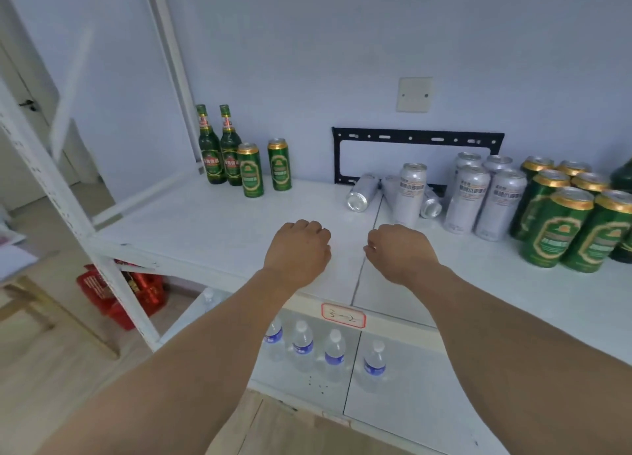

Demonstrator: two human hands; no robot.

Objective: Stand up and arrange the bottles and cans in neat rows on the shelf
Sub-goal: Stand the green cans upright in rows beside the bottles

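Hovering mid-frame, left hand and right hand curled, empty; toppled silver cans probably light, slick, dentable: grip mid-body.

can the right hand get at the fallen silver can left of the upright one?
Probably yes. The right hand is empty, and bare shelf lies between it and the fallen can; the upright silver can stands just beside it.
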